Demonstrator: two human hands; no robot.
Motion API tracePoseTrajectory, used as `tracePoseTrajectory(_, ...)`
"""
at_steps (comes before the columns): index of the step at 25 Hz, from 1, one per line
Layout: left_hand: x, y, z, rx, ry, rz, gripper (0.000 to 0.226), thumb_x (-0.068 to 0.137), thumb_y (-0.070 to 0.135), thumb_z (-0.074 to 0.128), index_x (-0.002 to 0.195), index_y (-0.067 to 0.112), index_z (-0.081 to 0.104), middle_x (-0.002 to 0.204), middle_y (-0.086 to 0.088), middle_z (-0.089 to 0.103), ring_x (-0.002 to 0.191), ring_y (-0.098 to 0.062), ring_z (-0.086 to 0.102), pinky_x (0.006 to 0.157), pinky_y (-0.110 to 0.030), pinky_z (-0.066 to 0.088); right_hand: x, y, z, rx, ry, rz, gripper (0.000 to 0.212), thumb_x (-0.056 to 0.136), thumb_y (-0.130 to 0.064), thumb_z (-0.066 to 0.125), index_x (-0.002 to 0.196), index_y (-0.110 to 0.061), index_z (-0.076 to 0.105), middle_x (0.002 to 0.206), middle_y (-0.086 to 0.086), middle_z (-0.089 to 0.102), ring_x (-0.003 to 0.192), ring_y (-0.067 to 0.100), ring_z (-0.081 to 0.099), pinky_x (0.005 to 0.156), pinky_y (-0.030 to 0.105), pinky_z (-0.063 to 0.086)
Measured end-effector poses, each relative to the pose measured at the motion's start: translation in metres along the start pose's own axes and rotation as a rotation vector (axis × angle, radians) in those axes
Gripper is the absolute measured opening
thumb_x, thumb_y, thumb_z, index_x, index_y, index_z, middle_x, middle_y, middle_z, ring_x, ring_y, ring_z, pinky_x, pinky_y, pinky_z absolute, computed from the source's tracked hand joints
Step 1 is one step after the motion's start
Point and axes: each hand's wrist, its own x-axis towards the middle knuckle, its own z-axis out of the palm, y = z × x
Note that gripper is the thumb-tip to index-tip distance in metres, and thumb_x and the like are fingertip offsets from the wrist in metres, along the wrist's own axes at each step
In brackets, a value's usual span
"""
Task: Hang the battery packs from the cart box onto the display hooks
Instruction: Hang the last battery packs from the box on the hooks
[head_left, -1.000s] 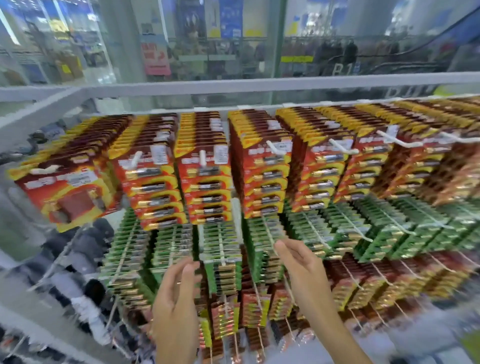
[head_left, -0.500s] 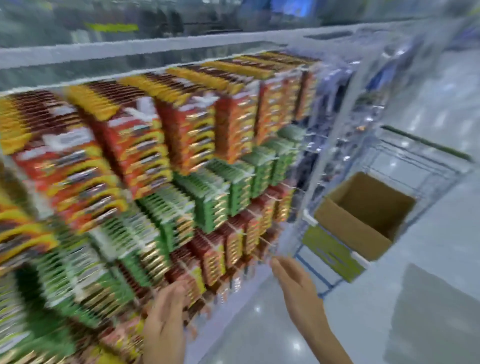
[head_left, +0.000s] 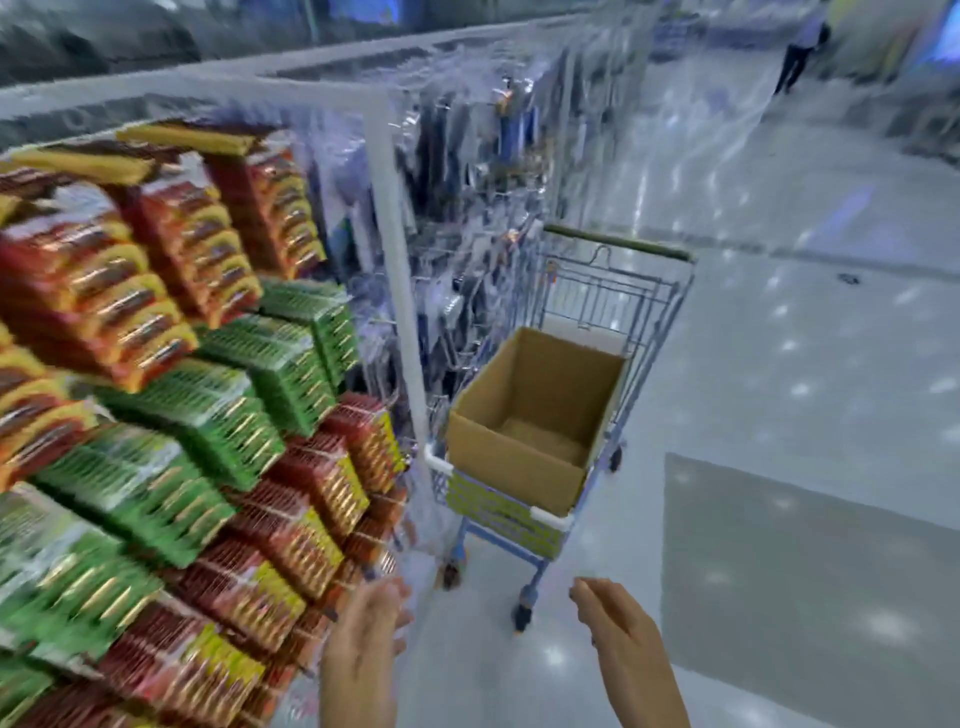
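Observation:
An open brown cardboard box (head_left: 509, 462) sits in a small wire shopping cart (head_left: 613, 296) right of the display; only its bare bottom shows inside. Red-and-yellow battery packs (head_left: 130, 280) and green battery packs (head_left: 218, 410) hang in dense rows on the display at left, with more red packs (head_left: 291, 530) lower down. My left hand (head_left: 363, 649) is at the bottom centre near the lowest packs, fingers relaxed and holding nothing. My right hand (head_left: 618, 629) is lower right, in front of the cart, fingers loosely curled and empty. The view is blurred.
A white upright post (head_left: 400, 312) ends the battery display, with a rack of clear-wrapped goods (head_left: 467, 171) behind it. Shiny grey floor (head_left: 805, 389) spreads to the right, with a darker mat (head_left: 810, 582). A person (head_left: 795, 52) walks far off at top right.
The view has swung right from the display to the cart and box. Both hands have left the hanging packs and dropped toward the cart, empty.

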Motion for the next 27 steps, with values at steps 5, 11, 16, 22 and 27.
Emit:
tracePoseTrajectory(5, 0.031, 0.005, 0.078, 0.060, -0.084, -0.035, 0.016, 0.104, 0.010, 0.056, 0.102, 0.010, 0.072, 0.101, -0.011, 0.076, 0.083, -0.027, 0.066, 0.070, -0.034, 0.048, 0.053, -0.006, -0.033, 0.042, 0.078, 0.110, 0.008, 0.096, -0.021, 0.069, 0.094, -0.014, 0.073, 0.097, 0.002, 0.076, 0.091, 0.016, 0.066, 0.076, 0.025, 0.048)
tracePoseTrajectory(11, 0.095, 0.015, 0.163, 0.098, -0.162, -0.118, 0.021, 0.106, 0.025, 0.055, 0.104, 0.018, 0.074, 0.103, 0.000, 0.076, 0.098, -0.026, 0.069, 0.078, -0.037, 0.054, 0.134, -0.023, -0.042, 0.041, 0.152, 0.205, 0.010, 0.096, -0.030, 0.069, 0.096, -0.022, 0.073, 0.102, -0.002, 0.074, 0.102, 0.019, 0.066, 0.097, 0.040, 0.049)
tracePoseTrajectory(16, 0.175, 0.034, 0.230, 0.094, -0.200, -0.156, 0.020, 0.107, 0.029, 0.052, 0.107, 0.025, 0.071, 0.107, 0.005, 0.076, 0.103, -0.021, 0.069, 0.092, -0.043, 0.056, 0.218, -0.047, -0.038, 0.023, 0.213, 0.262, 0.005, 0.092, -0.028, 0.074, 0.090, -0.023, 0.076, 0.092, -0.005, 0.077, 0.101, 0.021, 0.068, 0.095, 0.040, 0.049)
tracePoseTrajectory(22, 0.262, 0.040, 0.282, 0.117, -0.155, -0.177, 0.020, 0.108, 0.026, 0.050, 0.113, 0.025, 0.069, 0.111, 0.006, 0.073, 0.103, -0.019, 0.068, 0.091, -0.041, 0.057, 0.321, -0.089, -0.026, -0.089, 0.111, 0.294, 0.005, 0.095, -0.026, 0.070, 0.093, -0.022, 0.073, 0.091, -0.006, 0.074, 0.096, 0.014, 0.068, 0.083, 0.031, 0.050)
tracePoseTrajectory(27, 0.309, 0.018, 0.308, 0.131, 0.021, -0.295, 0.018, 0.107, 0.024, 0.054, 0.109, 0.026, 0.071, 0.105, 0.008, 0.076, 0.102, -0.021, 0.070, 0.093, -0.048, 0.058, 0.408, -0.104, 0.002, -0.185, -0.053, 0.419, 0.007, 0.097, -0.031, 0.069, 0.102, -0.026, 0.069, 0.106, -0.005, 0.071, 0.107, 0.015, 0.064, 0.087, 0.027, 0.047)
